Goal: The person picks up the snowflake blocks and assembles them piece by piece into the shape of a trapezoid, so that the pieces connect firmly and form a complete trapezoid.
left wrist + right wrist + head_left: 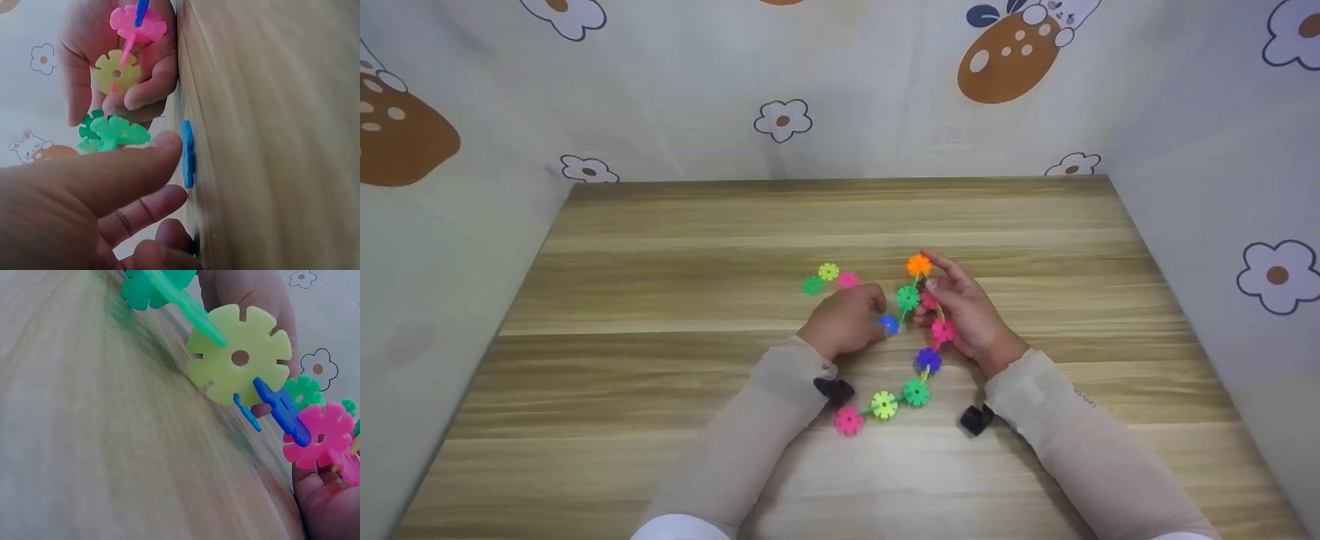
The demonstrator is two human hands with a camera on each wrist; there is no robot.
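While the right hand (971, 322) grips the chain of slotted discs (928, 361) with curled fingers, the left hand (844, 319) is at the blue disc (889, 324), which appears to lie flat on the table (547, 420). Left thumb and fingers stand apart; contact with the disc cannot be confirmed. For a sound pick-up, tip one edge, pinch opposite rims and leave a slot exposed. To join, align slot with slot, brace the mating disc and press squarely.
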